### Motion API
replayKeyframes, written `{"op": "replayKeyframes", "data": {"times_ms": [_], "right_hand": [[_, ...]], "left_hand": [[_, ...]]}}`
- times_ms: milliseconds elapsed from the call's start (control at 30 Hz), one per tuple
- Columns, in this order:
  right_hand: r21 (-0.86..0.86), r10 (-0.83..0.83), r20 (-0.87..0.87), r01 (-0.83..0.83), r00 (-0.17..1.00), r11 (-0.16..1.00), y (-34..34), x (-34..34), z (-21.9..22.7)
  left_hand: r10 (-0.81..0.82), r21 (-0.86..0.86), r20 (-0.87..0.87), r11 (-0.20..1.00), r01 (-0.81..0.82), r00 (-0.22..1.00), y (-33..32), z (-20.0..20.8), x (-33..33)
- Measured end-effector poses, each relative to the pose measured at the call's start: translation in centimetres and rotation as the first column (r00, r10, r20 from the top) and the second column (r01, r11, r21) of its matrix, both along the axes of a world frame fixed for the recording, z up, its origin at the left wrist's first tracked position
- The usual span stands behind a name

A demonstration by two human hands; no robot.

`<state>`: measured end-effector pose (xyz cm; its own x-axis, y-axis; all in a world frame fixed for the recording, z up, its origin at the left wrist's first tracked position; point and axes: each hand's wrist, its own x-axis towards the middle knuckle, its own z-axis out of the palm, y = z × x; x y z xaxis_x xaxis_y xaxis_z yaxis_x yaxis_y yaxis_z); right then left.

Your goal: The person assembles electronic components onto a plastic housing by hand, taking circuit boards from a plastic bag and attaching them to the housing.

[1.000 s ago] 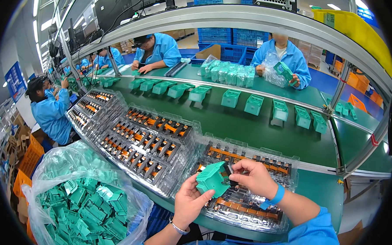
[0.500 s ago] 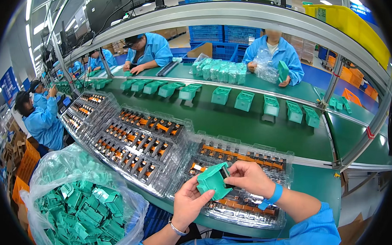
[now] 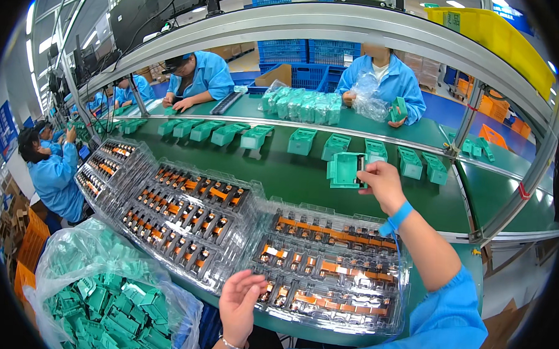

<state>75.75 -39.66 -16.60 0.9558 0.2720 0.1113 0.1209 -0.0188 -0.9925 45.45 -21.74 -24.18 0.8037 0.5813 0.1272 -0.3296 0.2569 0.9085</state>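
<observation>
in the lower middle of the frame, the person's bare left grip (image 3: 237, 307) is hanging partly open, fingers loosely curled, holding nothing; its fingertips are overlapping a clear plastic tray of black-and-orange parts (image 3: 348, 325), though contact cannot be told. at lower left, a clear plastic bag (image 3: 185, 298) is bulging with loose teal-green plastic pieces (image 3: 120, 317). that tray is lying on a teal-green counter (image 3: 470, 261), and similar stacked clear trays (image 3: 145, 245) are sitting left of centre. right of centre, the bare right grip (image 3: 382, 185) is pinching the right edge of a boxy teal-green plastic housing (image 3: 344, 170), holding it up over a dark green belt (image 3: 279, 181). beyond, a row of matching housings (image 3: 302, 141) is lining the belt's far side. at upper right, a blue-jacketed co-worker (image 3: 401, 83) is holding another green housing (image 3: 398, 108).
</observation>
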Motion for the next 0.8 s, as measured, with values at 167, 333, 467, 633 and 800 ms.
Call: {"op": "replayKeyframes", "data": {"times_ms": [167, 333, 467, 633, 800], "right_hand": [[-0.254, -0.064, -0.08, 0.042, 0.995, 0.966, 4.2, 7.5, -6.1], [-0.451, -0.056, -0.121, -0.005, 0.991, 0.893, 10.1, 10.2, -9.3], [-0.444, -0.024, -0.218, -0.077, 0.976, 0.893, 13.3, 10.7, -10.8], [-0.364, 0.037, -0.342, -0.169, 0.939, 0.916, 14.3, 10.3, -10.6], [-0.624, 0.181, 0.227, 0.0, 0.957, 0.781, 12.2, 6.0, -7.7]], "left_hand": [[0.078, 0.087, -0.075, 0.994, -0.071, 0.994, 0.2, -0.2, -3.0], [0.048, 0.136, -0.164, 0.99, -0.026, 0.985, 0.1, -0.5, -6.2], [0.037, 0.216, -0.152, 0.976, -0.003, 0.988, 0.4, -0.6, -6.0], [0.05, 0.264, -0.18, 0.965, -0.001, 0.982, 0.7, -0.3, -5.4], [0.06, 0.22, -0.158, 0.975, -0.024, 0.986, 0.3, -0.8, -5.3]]}}
